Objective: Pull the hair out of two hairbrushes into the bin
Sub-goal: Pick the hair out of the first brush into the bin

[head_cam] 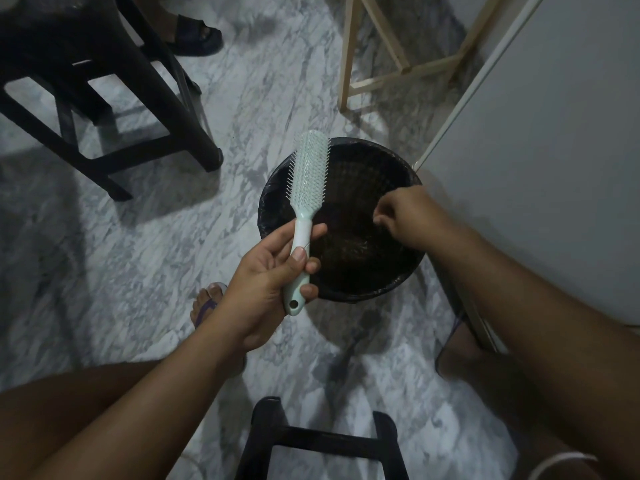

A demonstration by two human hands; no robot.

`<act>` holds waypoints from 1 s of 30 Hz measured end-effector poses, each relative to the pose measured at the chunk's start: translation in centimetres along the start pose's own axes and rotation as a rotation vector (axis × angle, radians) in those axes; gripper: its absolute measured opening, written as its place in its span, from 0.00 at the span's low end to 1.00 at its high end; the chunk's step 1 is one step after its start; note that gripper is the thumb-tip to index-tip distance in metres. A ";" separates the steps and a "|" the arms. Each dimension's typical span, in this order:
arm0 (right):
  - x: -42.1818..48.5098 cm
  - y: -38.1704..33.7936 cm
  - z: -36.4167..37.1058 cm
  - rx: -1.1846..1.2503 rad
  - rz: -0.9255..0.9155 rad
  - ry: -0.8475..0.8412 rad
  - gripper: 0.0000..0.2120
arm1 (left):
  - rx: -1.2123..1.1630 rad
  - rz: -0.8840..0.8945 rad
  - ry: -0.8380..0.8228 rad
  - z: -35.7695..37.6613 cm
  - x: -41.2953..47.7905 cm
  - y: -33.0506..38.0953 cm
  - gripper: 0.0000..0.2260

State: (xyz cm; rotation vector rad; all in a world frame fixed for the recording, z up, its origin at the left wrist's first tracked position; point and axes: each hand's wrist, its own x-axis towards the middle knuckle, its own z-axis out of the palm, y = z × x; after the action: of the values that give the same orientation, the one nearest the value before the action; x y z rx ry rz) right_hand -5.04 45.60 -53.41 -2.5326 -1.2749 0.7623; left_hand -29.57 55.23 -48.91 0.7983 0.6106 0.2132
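My left hand (266,285) grips the handle of a pale mint-green hairbrush (308,174), held upright with its bristled head over the left rim of the bin. The round black bin (277,188) stands on the marble floor, lined with a dark bag, and dark hair lies at its bottom. Over the bin's right half hovers my right hand (408,216), fingers curled and pinched together; whether strands are between them is too dark to tell. A second hairbrush is not in view.
A black stool (104,98) stands at the upper left, another black stool (322,441) at the bottom between my knees. A wooden frame (349,64) is behind the bin, a white cabinet side (554,168) at the right. Another person's sandalled foot (194,32) is at the top.
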 end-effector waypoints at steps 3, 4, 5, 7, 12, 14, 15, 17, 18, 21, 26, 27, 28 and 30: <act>0.3 -0.3 1.3 -0.040 0.095 -0.110 0.20 | 0.025 -0.005 0.008 0.1 0.0 -0.1 0.20; 0.4 -0.7 1.2 -0.006 0.082 -0.079 0.25 | 0.041 -0.009 0.015 0.1 0.0 -0.2 0.19; 0.4 -1.3 0.7 0.081 0.040 0.002 0.26 | 0.059 -0.013 0.024 0.1 -0.1 -0.3 0.19; 0.1 -3.2 -1.0 0.353 -0.069 0.246 0.18 | 0.090 -0.022 0.033 0.1 -0.1 -0.5 0.19; -1.4 -6.3 -3.5 0.487 -0.260 0.480 0.11 | 0.161 -0.041 0.019 0.0 -0.2 -0.8 0.20; -1.6 -6.5 -3.7 0.402 -0.237 0.436 0.11 | 0.174 -0.050 0.025 0.1 -0.3 -1.1 0.20; -1.5 -6.4 -3.8 0.361 -0.218 0.409 0.11 | 0.181 -0.051 0.028 0.1 -0.4 -1.2 0.20; -1.5 -6.4 -4.1 0.279 -0.192 0.357 0.15 | 0.207 -0.044 0.035 0.1 -0.6 -1.3 0.20; -1.5 -6.4 -4.3 0.250 -0.187 0.325 0.18 | 0.223 -0.040 0.038 0.1 -0.6 -1.2 0.20; -1.6 -6.3 -5.0 0.225 -0.196 0.221 0.23 | 0.270 -0.031 0.037 -0.1 -0.7 -1.2 0.21; -1.4 -5.5 -5.4 0.215 -0.206 0.258 0.13 | 0.287 -0.038 0.010 0.1 -1.0 -1.5 0.21; -1.3 -5.4 -4.9 0.185 -0.228 0.320 0.10 | 0.268 -0.041 0.008 0.2 -1.0 -1.5 0.21; -1.2 -5.4 -4.4 0.154 -0.250 0.379 0.08 | 0.246 -0.044 0.007 0.3 -0.9 -1.5 0.20; -1.0 -5.5 -3.6 0.159 -0.278 0.465 0.07 | 0.202 -0.050 -0.001 0.5 -0.8 -1.5 0.20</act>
State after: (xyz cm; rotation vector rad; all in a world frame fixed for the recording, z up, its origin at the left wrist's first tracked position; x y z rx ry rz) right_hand -7.39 48.28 -47.79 -2.1663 -1.2971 0.1888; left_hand -29.94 53.56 -49.41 0.9761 0.6568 0.1064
